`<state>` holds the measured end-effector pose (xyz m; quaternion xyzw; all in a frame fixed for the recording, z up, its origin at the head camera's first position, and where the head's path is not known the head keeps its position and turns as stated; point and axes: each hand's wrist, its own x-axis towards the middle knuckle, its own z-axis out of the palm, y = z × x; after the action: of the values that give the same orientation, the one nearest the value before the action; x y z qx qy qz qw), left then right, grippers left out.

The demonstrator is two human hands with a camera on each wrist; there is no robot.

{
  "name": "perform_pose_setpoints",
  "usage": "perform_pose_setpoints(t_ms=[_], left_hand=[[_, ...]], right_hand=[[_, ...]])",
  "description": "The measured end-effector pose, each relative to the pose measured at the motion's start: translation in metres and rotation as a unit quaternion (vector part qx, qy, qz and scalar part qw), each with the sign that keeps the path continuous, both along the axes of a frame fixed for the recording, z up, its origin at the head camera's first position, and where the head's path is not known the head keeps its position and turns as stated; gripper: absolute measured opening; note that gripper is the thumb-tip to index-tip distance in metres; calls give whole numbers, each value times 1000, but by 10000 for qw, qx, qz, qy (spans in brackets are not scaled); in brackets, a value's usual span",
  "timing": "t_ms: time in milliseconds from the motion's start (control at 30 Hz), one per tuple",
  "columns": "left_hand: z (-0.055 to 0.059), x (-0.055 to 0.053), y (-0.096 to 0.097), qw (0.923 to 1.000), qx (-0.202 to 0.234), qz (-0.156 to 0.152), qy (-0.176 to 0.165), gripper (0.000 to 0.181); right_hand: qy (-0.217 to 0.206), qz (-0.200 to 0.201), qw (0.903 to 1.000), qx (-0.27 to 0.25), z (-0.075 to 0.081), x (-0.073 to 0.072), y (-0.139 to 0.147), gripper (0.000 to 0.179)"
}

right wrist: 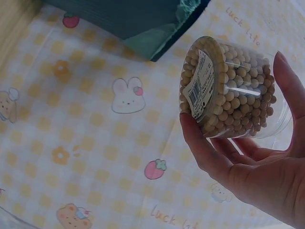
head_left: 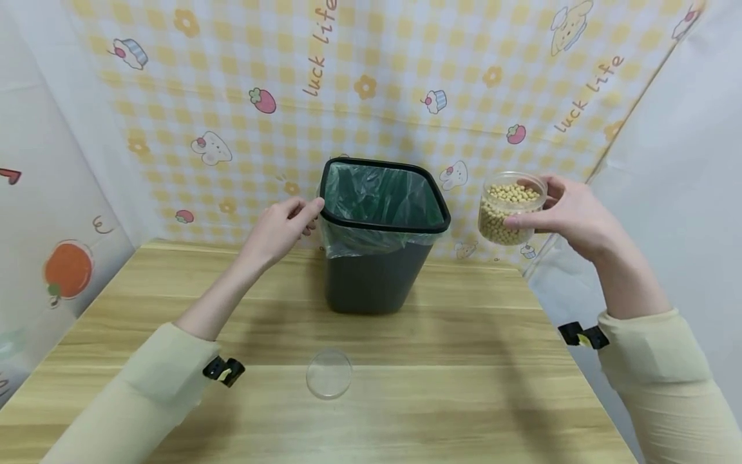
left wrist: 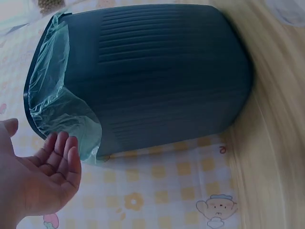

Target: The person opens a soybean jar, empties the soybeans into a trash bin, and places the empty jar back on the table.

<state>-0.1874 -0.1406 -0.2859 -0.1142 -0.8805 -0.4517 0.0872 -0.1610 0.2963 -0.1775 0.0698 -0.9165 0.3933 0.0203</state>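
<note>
A dark trash bin (head_left: 371, 277) with a black rim and a translucent green liner (head_left: 382, 193) folded over its edge stands upright on the table. My left hand (head_left: 286, 225) is at the bin's left rim, thumb tip right by it. In the left wrist view its fingers (left wrist: 62, 155) bend loosely beside the liner, with thumb and fingers apart. Right of the bin, my right hand (head_left: 570, 212) grips a clear lidless jar (head_left: 504, 222) of soybeans, raised above the table. A barcode label (right wrist: 200, 86) shows on the jar's base in the right wrist view.
On the wooden table (head_left: 429, 399), a round clear lid (head_left: 329, 374) lies in front of the bin. Behind hangs a yellow checked cloth (head_left: 243, 64) with cartoon prints. White sheets (head_left: 684, 161) close off both sides.
</note>
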Motion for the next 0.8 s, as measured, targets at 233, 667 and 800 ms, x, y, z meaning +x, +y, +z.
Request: perform_pose_setpoints(t_ms=[233,667,800], left_hand=[[8,-14,10,9977,339,-56,-582,60],[13,-24,15,9826,1187,-348,-1386,33],[11,-23,15,9803,1293,-383,-1444,32]], right_hand=[[-94,168,9997,134,27,-21,-21,79],[-283,331,9975,562,61,-55,-77,80],[-299,324,9952,878,66,-65,-91,84]])
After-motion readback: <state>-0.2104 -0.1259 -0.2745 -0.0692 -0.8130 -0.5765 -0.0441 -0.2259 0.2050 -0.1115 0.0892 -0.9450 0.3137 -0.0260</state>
